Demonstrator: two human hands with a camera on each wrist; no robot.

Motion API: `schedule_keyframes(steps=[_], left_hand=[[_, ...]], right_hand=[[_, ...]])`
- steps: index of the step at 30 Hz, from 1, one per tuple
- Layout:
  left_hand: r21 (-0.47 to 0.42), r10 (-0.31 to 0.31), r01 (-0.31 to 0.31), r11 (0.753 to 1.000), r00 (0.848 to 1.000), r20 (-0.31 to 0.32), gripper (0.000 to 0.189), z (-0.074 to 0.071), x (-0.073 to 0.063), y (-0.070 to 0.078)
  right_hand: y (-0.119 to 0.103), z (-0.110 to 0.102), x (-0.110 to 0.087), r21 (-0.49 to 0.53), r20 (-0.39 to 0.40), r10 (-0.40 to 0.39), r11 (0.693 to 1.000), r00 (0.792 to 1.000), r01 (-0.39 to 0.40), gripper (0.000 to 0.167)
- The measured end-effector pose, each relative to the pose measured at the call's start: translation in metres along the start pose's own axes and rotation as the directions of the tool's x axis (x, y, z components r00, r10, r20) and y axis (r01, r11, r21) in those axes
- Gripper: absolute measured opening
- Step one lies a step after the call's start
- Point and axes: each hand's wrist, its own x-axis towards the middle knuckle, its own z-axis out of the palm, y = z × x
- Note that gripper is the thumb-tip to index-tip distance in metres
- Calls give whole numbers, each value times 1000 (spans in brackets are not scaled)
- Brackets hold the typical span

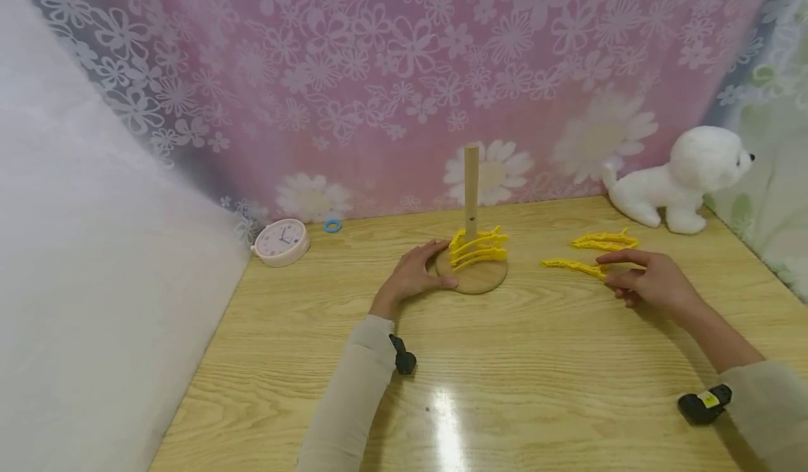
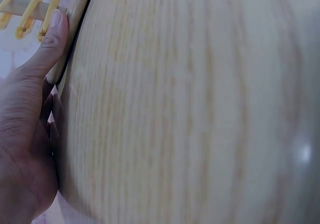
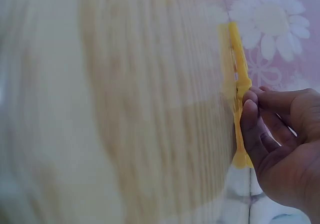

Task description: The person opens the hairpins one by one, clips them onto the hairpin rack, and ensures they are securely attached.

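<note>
A round wooden base with an upright dowel [image 1: 471,184] stands mid-table, with several yellow alligator hair clips [image 1: 480,251] clamped low on the dowel. My left hand [image 1: 416,272] holds the base's left rim; in the left wrist view its thumb lies over the base [image 2: 76,21] beside the clips [image 2: 31,13]. To the right, my right hand [image 1: 653,282] pinches one end of a yellow hair clip [image 1: 571,266] at the tabletop. In the right wrist view the thumb and fingertips meet at that clip [image 3: 241,63]. Another yellow hair clip [image 1: 602,240] lies just behind it.
A pink round clock [image 1: 282,242] sits at the back left, with a blue ring [image 1: 332,226] beside it. A white plush dog [image 1: 675,177] stands at the back right. Behind the wooden table [image 1: 284,388] hangs a pink flowered curtain [image 1: 379,107].
</note>
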Motion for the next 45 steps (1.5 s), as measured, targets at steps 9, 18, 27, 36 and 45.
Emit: schedule_keyframes(steps=[9,18,27,36,45], left_hand=[[2,9,-9,1000,1000,-8,95,0,0,-3],[24,21,-21,999,1000,3,94,1,2,-1],[31,15,-15,999,1000,-1,94,-2,3,0],[24,13,-14,1000,1000,4,94,-1,2,0],[15,19,-19,1000,1000,10,94,-1,1,1]], right_hand=[[-5,8,1,-131,-12,-51,990,999,49,60],[-6,11,0,-68,-55,-1,998,998,-3,53],[-20,15,0,-127,-148,-102,988,984,83,36],[-45,22,9,-180,-189,-202,969,961,168,27],[-76,38,24,-176,-278,-242,964,930,199,21]])
